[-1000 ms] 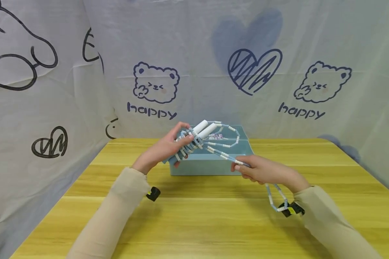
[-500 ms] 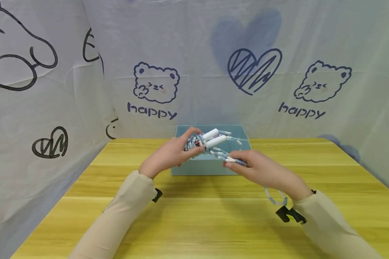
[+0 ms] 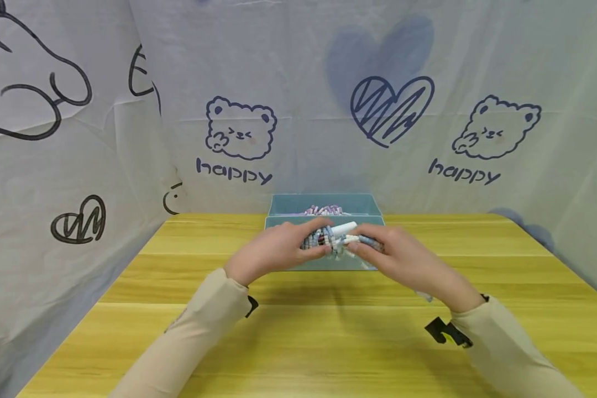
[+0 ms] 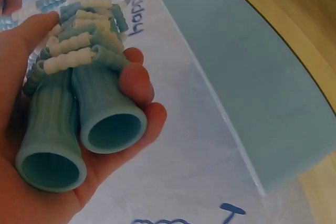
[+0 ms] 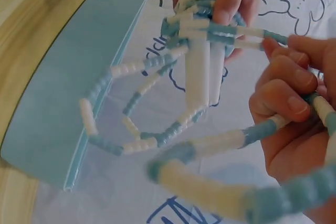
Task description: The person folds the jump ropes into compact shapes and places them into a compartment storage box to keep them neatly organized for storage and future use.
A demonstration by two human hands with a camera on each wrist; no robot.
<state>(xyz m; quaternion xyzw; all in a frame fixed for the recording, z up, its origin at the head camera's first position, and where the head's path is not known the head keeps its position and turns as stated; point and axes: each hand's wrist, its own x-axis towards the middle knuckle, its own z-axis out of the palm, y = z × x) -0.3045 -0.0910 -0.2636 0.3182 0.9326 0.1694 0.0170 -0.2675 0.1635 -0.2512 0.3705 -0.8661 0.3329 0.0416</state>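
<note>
My left hand [image 3: 283,246] grips both handles [image 4: 50,114] of a beaded jump rope side by side, their flared blue ends toward the left wrist camera. Blue and white beaded cord [image 4: 79,40] is wound around the handles in several turns. Past the windings, the handles' white ends [image 5: 197,72] stick out toward my right hand [image 3: 403,251]. That hand pinches a doubled length of the cord [image 5: 249,32] close beside the windings. Loose loops of cord [image 5: 210,187] hang below the right fingers and around the white ends.
Behind and below the hands, a light blue box [image 3: 323,265] stands on the yellow wooden table [image 3: 298,342]. Purple and white beads [image 3: 325,210] show inside it. A white cloth [image 3: 308,138] with printed drawings hangs behind the table.
My left hand has moved right and slightly down with the handles, closing in on the right hand. The cord between the hands has shortened, and less of it hangs visible below the right wrist.
</note>
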